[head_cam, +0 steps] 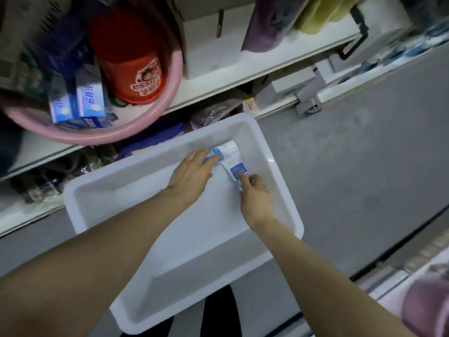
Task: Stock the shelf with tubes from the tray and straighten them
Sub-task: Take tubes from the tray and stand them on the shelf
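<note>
In the white plastic tray (pixel 102 198), the left hand (pixel 192 172) covered one soft, light blue-and-white tube (pixel 217 152); the right hand (pixel 255 198) pinched another tube (pixel 237 170), best gripped mid-body.

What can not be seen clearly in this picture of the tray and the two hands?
- Tube count in the white tray: head view, left hand and right hand cover parts of the tubes.
- Tube print: too small and blurred.
- Lower shelf goods: dark and blurred.
</note>
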Demonstrator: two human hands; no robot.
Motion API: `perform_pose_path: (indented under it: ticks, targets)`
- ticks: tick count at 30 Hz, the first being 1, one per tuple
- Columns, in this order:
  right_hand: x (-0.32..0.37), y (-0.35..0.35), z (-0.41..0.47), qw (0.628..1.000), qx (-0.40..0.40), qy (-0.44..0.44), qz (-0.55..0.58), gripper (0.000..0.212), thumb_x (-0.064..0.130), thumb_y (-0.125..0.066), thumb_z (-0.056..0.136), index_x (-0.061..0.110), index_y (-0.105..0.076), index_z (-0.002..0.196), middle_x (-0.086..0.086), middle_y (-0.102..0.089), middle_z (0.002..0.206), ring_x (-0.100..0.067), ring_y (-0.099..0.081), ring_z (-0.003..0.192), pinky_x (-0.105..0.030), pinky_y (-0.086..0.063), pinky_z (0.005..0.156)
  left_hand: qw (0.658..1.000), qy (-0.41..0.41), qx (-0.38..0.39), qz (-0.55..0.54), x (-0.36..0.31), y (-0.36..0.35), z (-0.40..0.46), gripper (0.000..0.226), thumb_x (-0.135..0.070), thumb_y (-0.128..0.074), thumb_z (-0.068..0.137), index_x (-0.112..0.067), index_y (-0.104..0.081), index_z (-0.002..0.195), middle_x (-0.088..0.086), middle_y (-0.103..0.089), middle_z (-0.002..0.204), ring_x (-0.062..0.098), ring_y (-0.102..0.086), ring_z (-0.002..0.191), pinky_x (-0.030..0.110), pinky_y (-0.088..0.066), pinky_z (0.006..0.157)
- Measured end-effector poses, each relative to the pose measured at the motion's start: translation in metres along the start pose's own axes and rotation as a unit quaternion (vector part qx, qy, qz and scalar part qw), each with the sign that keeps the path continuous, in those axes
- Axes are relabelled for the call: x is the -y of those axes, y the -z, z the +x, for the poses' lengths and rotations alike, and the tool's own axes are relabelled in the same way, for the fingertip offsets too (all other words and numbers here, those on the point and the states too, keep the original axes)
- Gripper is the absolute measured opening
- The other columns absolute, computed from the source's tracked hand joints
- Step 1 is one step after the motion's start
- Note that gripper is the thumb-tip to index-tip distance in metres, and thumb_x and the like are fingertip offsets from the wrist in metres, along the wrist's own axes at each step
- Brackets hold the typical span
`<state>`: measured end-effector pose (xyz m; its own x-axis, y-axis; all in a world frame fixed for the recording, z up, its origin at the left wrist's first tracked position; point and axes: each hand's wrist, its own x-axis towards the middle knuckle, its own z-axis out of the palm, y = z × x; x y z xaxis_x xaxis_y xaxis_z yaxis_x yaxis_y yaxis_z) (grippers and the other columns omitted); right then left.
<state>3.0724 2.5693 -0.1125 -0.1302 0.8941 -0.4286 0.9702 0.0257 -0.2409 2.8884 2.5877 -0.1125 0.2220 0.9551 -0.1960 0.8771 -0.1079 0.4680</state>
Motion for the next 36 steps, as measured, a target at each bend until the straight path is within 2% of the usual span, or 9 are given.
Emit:
perform_pose_path:
  ticks: [5,9,15,18,20,24,28,31,36]
  targets:
    - [0.001,-0.03,0.002,1.0,-0.028,0.008,0.006,0.052,-0.001,-0.066,0.077,0.021,-0.061,0.124,-0.018,-0.058,0.094,-0.037,-0.055,0.072,-0.039,-0.049,0.064,0.999,-0.027,0.017,-0.004,0.007,-0.025,0.02,0.056,0.003,-0.057,0.086,-0.02,-0.051,0.138,0.014,-0.037,0.15,0.038,-0.043,0.127,0.044,-0.04,0.103]
    - [0.003,-0.036,-0.001,1.0,-0.016,0.004,0.026,0.052,0.005,-0.059,0.086,0.025,-0.054,0.135,-0.02,-0.054,0.108,-0.039,-0.05,0.091,-0.042,-0.05,0.067,0.991,0.016,0.121,0.051,0.003,-0.026,0.012,0.067,-0.005,-0.049,0.093,-0.036,-0.028,0.148,0.009,-0.017,0.157,0.04,-0.045,0.116,0.044,-0.043,0.093]
    - [0.006,-0.036,-0.008,0.998,0.032,0.004,0.045,0.053,0.012,-0.055,0.09,0.028,-0.046,0.14,-0.018,-0.049,0.107,-0.038,-0.051,0.092,-0.042,-0.049,0.075,0.977,0.081,0.192,0.034,-0.001,-0.03,-0.032,0.059,-0.018,-0.041,0.1,-0.031,-0.016,0.152,0.017,-0.043,0.137,0.036,-0.054,0.11,0.042,-0.049,0.088]
    - [0.002,-0.033,-0.005,0.997,0.074,0.002,0.024,0.055,0.017,-0.053,0.093,0.032,-0.038,0.143,-0.014,-0.046,0.113,-0.034,-0.05,0.098,-0.04,-0.048,0.081,0.963,0.103,0.198,0.149,-0.001,-0.027,-0.048,0.065,-0.022,-0.066,0.084,-0.019,-0.039,0.143,0.012,-0.064,0.108,0.026,-0.06,0.099,0.035,-0.052,0.078]
    - [0.0,-0.03,-0.005,0.996,0.092,0.01,0.018,0.054,0.019,-0.052,0.094,0.034,-0.036,0.144,-0.012,-0.045,0.116,-0.031,-0.049,0.101,-0.038,-0.049,0.081,0.945,0.06,0.192,0.257,-0.001,-0.019,-0.05,0.045,-0.025,-0.075,0.071,-0.024,-0.064,0.114,0.001,-0.067,0.089,0.02,-0.059,0.092,0.028,-0.047,0.07]
    - [-0.003,-0.02,-0.006,0.992,0.121,0.026,0.008,0.053,0.018,-0.053,0.093,0.035,-0.039,0.141,-0.011,-0.045,0.113,-0.03,-0.051,0.09,-0.036,-0.05,0.076,0.938,0.069,0.195,0.278,0.015,-0.021,-0.045,0.034,-0.025,-0.062,0.085,-0.019,-0.052,0.116,0.007,-0.047,0.118,0.028,-0.042,0.114,0.033,-0.035,0.091]
    - [-0.004,-0.002,-0.014,0.988,0.146,0.049,0.001,0.051,0.016,-0.052,0.091,0.035,-0.042,0.138,-0.009,-0.044,0.112,-0.025,-0.044,0.069,-0.036,-0.052,0.071,0.955,0.104,0.211,0.182,0.021,-0.01,-0.061,0.057,-0.014,-0.087,0.053,-0.01,-0.057,0.102,0.01,-0.061,0.087,0.027,-0.061,0.079,0.032,-0.049,0.063]
    - [0.002,0.018,-0.024,0.987,0.145,0.072,-0.005,0.049,0.019,-0.052,0.092,0.034,-0.041,0.137,-0.007,-0.045,0.11,-0.023,-0.045,0.068,-0.035,-0.052,0.07,0.936,0.207,0.273,0.083,0.016,0.003,-0.083,0.051,-0.015,-0.062,0.087,-0.01,-0.034,0.129,0.012,-0.054,0.116,0.029,-0.059,0.102,0.036,-0.049,0.081]
    - [0.023,0.069,-0.041,0.984,0.13,0.124,0.008,0.05,0.017,-0.056,0.091,0.035,-0.043,0.136,-0.005,-0.045,0.111,-0.027,-0.056,0.075,-0.037,-0.055,0.078,0.928,0.281,0.231,-0.079,-0.002,0.049,-0.116,0.057,-0.011,-0.045,0.092,-0.03,-0.022,0.141,0.011,-0.048,0.121,0.031,-0.056,0.099,0.039,-0.048,0.088]
